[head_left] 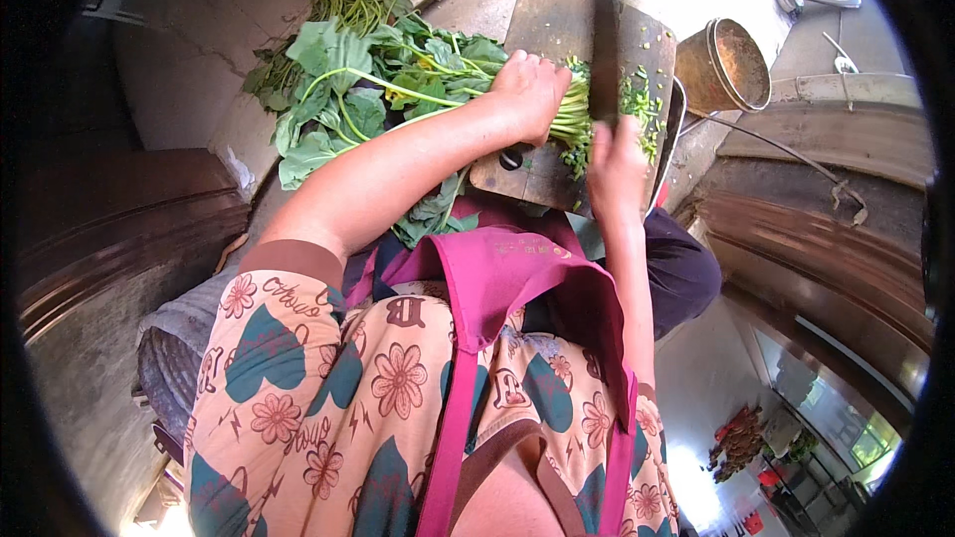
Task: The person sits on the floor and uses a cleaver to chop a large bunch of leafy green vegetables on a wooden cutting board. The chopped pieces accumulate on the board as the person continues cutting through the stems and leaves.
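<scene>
On the board (549,15) at one o'clock, our left hand (533,94) clamps green stems (571,117); towards two, our right hand (617,174) grips the blurred knife (604,55), apparently firmly. Slipping stems could cause a cut.

You seem to be in a homely food-preparation spot: a worn chopping board (547,12) before you, leafy greens (333,52) heaped beside it, a stained bucket (700,70) nearby.

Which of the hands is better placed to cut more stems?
Probably the right hand: it grips the kitchen knife over the chopping board, beside chopped greens. The left hand holds the leafy stems.
</scene>
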Action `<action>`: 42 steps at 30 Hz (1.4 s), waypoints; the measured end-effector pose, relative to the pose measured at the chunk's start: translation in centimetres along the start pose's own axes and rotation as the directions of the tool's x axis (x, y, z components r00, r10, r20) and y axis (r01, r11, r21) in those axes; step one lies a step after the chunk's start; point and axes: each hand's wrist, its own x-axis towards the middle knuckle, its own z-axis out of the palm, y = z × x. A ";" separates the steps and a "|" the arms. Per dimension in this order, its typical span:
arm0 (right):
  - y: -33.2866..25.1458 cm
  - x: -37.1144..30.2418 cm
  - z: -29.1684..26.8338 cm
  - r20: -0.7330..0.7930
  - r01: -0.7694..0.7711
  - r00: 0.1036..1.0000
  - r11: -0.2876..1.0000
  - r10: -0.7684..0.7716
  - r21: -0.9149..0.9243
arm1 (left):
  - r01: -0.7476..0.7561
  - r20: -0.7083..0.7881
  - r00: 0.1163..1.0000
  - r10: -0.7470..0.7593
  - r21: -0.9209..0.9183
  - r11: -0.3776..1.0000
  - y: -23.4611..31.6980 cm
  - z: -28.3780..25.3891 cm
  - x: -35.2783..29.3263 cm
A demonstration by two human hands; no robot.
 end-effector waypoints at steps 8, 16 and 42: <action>-2.4 2.4 -3.4 -0.199 0.059 0.979 0.992 -0.036 0.108 | -0.095 -0.178 0.979 0.097 0.019 0.995 -0.7 1.5 -0.3; -1.3 4.0 -2.9 0.056 0.072 0.996 0.997 -0.071 -0.019 | -0.136 -0.228 0.965 0.132 0.001 0.991 -1.0 1.6 -0.3; -0.1 0.8 -0.8 0.194 -0.053 0.979 0.998 0.059 -0.038 | -0.145 -0.163 0.976 0.141 -0.011 0.989 -0.8 1.1 -0.4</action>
